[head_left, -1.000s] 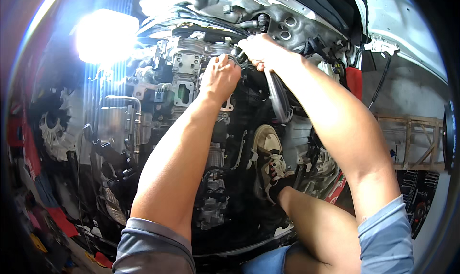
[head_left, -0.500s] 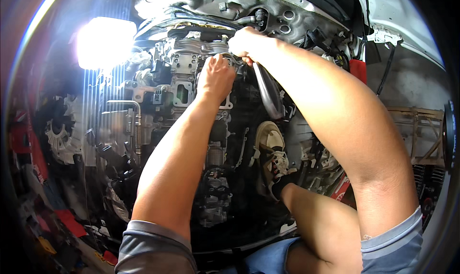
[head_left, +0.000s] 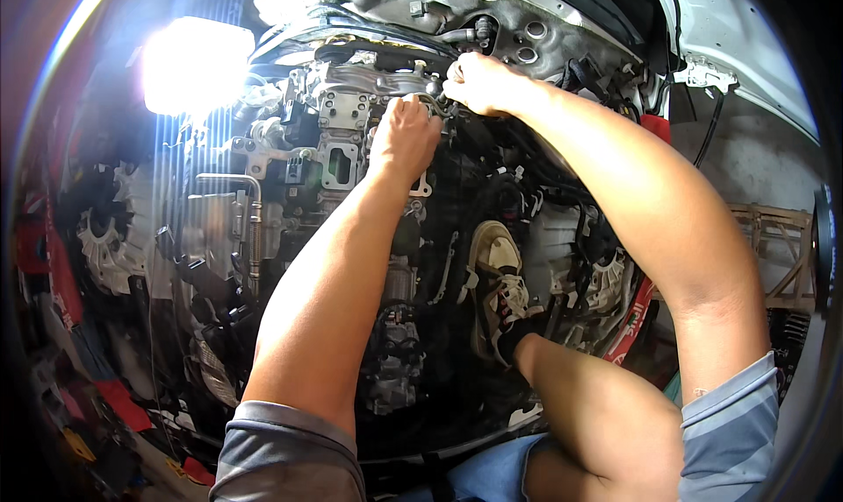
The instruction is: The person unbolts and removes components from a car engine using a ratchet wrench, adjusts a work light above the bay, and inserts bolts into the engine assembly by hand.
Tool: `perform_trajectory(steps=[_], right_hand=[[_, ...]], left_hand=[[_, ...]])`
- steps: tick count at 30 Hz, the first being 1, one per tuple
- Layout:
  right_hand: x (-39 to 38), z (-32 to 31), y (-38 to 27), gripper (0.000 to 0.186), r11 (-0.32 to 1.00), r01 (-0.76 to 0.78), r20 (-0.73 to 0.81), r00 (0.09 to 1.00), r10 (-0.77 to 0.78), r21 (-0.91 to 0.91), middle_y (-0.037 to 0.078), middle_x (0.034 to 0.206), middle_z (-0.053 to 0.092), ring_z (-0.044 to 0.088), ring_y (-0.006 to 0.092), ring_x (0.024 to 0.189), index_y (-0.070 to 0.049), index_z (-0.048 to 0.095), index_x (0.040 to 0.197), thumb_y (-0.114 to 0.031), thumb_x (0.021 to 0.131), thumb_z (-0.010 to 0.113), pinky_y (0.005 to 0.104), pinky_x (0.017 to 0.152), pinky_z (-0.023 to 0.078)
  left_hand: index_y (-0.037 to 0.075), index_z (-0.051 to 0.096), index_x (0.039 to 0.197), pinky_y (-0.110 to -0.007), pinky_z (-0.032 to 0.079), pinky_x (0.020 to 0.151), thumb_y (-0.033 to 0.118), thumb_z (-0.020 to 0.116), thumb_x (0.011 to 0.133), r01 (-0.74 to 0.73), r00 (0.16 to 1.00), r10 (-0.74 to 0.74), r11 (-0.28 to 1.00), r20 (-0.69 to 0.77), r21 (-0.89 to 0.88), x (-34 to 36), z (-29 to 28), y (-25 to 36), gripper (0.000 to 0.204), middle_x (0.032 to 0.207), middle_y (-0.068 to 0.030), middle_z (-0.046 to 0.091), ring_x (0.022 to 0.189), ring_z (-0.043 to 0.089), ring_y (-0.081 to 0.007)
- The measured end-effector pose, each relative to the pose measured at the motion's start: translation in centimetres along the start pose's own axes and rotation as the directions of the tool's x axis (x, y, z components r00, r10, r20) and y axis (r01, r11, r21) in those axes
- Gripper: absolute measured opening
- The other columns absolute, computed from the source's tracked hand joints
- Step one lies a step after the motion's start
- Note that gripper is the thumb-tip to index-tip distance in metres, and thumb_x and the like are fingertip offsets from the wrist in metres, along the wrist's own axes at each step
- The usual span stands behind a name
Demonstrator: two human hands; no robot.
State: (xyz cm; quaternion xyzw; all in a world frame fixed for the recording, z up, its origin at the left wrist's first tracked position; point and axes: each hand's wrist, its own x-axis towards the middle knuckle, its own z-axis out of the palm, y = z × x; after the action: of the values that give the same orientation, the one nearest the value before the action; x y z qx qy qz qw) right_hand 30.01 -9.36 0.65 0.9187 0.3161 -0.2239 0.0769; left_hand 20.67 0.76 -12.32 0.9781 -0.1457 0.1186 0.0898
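Note:
My left hand (head_left: 404,129) is closed at the top of the engine (head_left: 341,111), beside a metal plate with an oblong opening (head_left: 338,170); what its fingers hold is hidden. My right hand (head_left: 479,85), slightly higher and to the right, is closed near a curved pipe and dark fittings toward the firewall (head_left: 404,10); whatever it grips is too hidden to name. Dark hoses and wiring (head_left: 518,151) lie under my right forearm.
A glaring work light (head_left: 195,63) stands at upper left. My shoe (head_left: 492,265) rests low among the engine parts. The white raised hood (head_left: 729,36), red fender covers (head_left: 628,335), a wooden frame (head_left: 773,238) and a tool set (head_left: 786,335) line the right side.
The long dark grey object that hung below my right hand no longer shows there. That hand shifted left, then back right, with its elbow moving outward. My left hand moved only slightly.

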Motion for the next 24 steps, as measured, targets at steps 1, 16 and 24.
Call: perform_trajectory(steps=[1, 16, 24], right_hand=[[0.2, 0.0, -0.4, 0.029, 0.999, -0.019, 0.037, 0.999, 0.021, -0.051, 0.014, 0.091, 0.07, 0.069, 0.0244, 0.081, -0.005, 0.067, 0.1, -0.031, 0.094, 0.056, 0.0374, 0.071, 0.055], [2.3, -0.2, 5.1, 0.041, 0.78, 0.566, -0.169, 0.769, -0.617, -0.268, 0.013, 0.069, 0.067, 0.069, 0.0339, 0.069, -0.008, 0.057, 0.093, -0.049, 0.089, 0.063, 0.0435, 0.063, 0.055], [2.7, -1.0, 4.3, 0.036, 0.915, 0.383, -0.007, 0.923, -0.385, 0.125, 0.02, 0.083, 0.069, 0.07, 0.0353, 0.081, -0.005, 0.064, 0.094, -0.041, 0.087, 0.066, 0.0436, 0.075, 0.056]], left_hand=[[0.01, 0.067, 0.088, -0.043, 0.037, 0.104, 0.01, 0.057, 0.086, 0.01, 0.999, -0.011, 1.0, 0.037, 0.025, 0.2, -0.1, 0.1, 0.01, 0.101, -0.0142, 0.063, 0.114, 0.054, -0.0304], [0.009, 0.066, 0.095, -0.041, 0.037, 0.1, 0.017, 0.06, 0.085, 0.02, 0.994, -0.032, 0.994, 0.107, 0.112, -0.1, -0.7, 0.2, 0.014, 0.097, -0.0114, 0.064, 0.11, 0.054, -0.028], [0.004, 0.065, 0.102, -0.041, 0.039, 0.095, 0.018, 0.062, 0.081, 0.13, 0.989, -0.129, 0.992, 0.072, -0.003, 0.5, -1.7, 1.2, 0.025, 0.098, -0.014, 0.062, 0.104, 0.054, -0.0293]])
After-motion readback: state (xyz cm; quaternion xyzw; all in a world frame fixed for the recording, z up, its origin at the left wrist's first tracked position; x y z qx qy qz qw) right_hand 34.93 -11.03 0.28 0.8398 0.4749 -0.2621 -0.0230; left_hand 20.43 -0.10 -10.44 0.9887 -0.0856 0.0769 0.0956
